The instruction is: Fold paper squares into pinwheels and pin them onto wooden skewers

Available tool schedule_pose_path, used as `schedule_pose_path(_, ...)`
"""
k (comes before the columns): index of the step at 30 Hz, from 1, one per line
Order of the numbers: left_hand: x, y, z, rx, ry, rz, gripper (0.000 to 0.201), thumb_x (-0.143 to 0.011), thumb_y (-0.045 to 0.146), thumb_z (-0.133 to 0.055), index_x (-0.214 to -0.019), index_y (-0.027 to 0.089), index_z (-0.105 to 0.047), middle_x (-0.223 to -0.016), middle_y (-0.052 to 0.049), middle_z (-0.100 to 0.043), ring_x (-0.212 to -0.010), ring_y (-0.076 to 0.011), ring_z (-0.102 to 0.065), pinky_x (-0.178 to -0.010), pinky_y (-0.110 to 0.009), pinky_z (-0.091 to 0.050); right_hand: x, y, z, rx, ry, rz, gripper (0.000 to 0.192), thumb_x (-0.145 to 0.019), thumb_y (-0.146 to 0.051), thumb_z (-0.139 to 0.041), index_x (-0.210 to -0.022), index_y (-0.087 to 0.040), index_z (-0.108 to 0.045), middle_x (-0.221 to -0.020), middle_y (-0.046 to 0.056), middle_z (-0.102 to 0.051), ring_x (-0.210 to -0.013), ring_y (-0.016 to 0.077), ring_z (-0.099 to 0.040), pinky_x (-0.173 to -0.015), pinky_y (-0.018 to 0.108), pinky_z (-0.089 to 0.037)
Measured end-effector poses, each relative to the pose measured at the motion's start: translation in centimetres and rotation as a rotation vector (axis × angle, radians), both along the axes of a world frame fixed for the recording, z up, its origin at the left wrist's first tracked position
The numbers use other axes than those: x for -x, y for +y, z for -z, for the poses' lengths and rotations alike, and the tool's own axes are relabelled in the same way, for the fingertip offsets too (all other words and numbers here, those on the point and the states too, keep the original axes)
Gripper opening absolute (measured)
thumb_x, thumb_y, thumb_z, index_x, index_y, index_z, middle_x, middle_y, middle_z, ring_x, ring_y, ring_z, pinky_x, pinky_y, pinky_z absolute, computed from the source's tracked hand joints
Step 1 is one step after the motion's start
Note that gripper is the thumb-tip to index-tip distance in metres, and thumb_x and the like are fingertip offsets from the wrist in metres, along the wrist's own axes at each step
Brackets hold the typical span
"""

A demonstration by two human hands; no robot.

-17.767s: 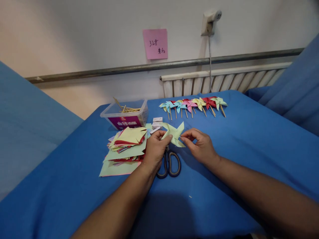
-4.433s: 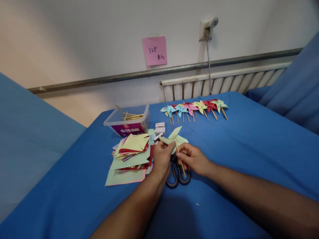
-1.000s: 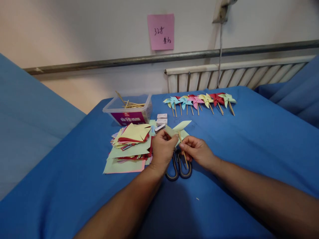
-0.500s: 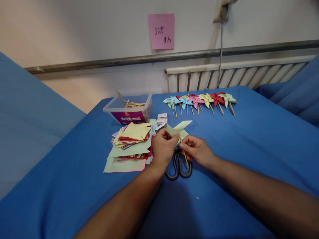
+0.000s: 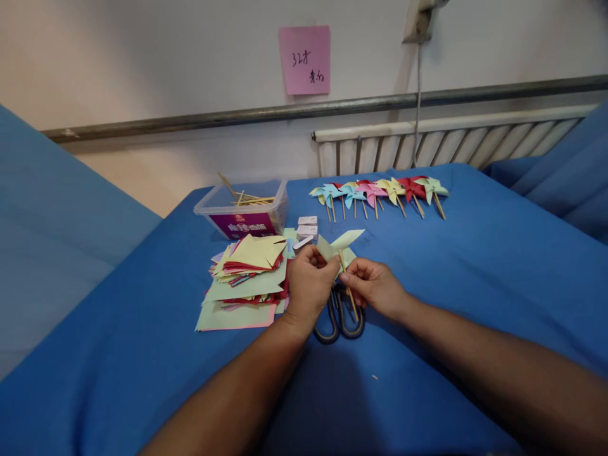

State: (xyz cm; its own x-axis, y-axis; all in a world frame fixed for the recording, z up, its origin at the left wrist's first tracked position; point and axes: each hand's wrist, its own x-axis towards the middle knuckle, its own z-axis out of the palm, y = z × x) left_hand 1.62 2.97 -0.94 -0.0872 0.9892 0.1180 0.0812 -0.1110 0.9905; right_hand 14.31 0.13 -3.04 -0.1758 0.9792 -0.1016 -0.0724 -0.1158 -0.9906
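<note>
My left hand (image 5: 311,278) pinches a pale green paper pinwheel (image 5: 348,239), its blades fanning out past the fingertips. Between the thumb and fingers of my right hand (image 5: 373,285) is a thin wooden stick (image 5: 351,296), slanting down from the pinwheel's centre. The stick's upper end meets the paper at my left thumb; how the two are joined I cannot tell. Beneath both hands lie scissors (image 5: 327,329) with dark looped handles, their blades hidden. Left of my left hand, cut paper squares (image 5: 259,252) in several colours are piled on larger pale green sheets (image 5: 232,316).
A clear plastic box (image 5: 204,206) of wooden sticks stands behind the paper pile. Small white boxes (image 5: 307,231) sit beside it. Finished pinwheels (image 5: 392,189) lie in a row along the far edge of the blue cloth (image 5: 451,272). A tiny scrap (image 5: 375,377) lies near the front.
The whole view has shifted very slightly. Both hands keep the same hold on the pinwheel and the stick, with no other visible movement.
</note>
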Motion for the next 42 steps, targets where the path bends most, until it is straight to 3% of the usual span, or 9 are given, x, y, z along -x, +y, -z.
schedule_pose_path(9, -0.01, 0.18, 0.59, 0.059, -0.132, 0.024, 0.022, -0.061, 0.026, -0.074, -0.076, 0.016, -0.061, -0.066, 0.002, -0.063, -0.059, -0.0125, -0.057, -0.058, -0.024, -0.044, 0.09, 0.00, -0.20, -0.026, -0.029, 0.031, 0.029, -0.072, -0.045, -0.064, -0.067, -0.021, -0.048, -0.042, -0.008, -0.048, -0.034, 0.0078, -0.041, -0.035, 0.019, -0.030)
schedule_pose_path(23, 0.01, -0.14, 0.27, 0.009, -0.089, 0.093, 0.023, -0.064, 0.025, -0.073, -0.082, 0.016, -0.061, -0.074, -0.001, -0.064, -0.066, -0.0137, -0.058, -0.063, -0.025, -0.045, 0.18, -0.03, -0.09, -0.042, -0.021, 0.080, 0.031, -0.071, -0.046, -0.066, -0.064, -0.021, -0.047, -0.045, -0.007, -0.047, -0.037, 0.0074, -0.040, -0.036, 0.020, -0.029)
schedule_pose_path(32, 0.02, -0.28, 0.47, 0.024, -0.046, 0.063, 0.025, -0.063, 0.025, -0.074, -0.081, 0.015, -0.059, -0.075, -0.002, -0.065, -0.068, -0.0143, -0.059, -0.063, -0.025, -0.045, 0.42, -0.19, 0.30, -0.084, -0.046, 0.102, 0.033, -0.073, -0.046, -0.066, -0.063, -0.021, -0.047, -0.046, -0.007, -0.047, -0.039, 0.0074, -0.039, -0.037, 0.021, -0.028)
schedule_pose_path(42, -0.26, -0.16, -0.05, 0.087, -0.158, 0.060, 0.028, -0.058, 0.023, -0.076, -0.080, 0.016, -0.061, -0.074, 0.000, -0.066, -0.068, -0.0144, -0.060, -0.066, -0.026, -0.047, 0.43, 0.06, 0.63, -0.081, -0.028, 0.108, 0.033, -0.072, -0.046, -0.066, -0.063, -0.021, -0.047, -0.047, -0.007, -0.048, -0.039, 0.0078, -0.040, -0.038, 0.021, -0.029)
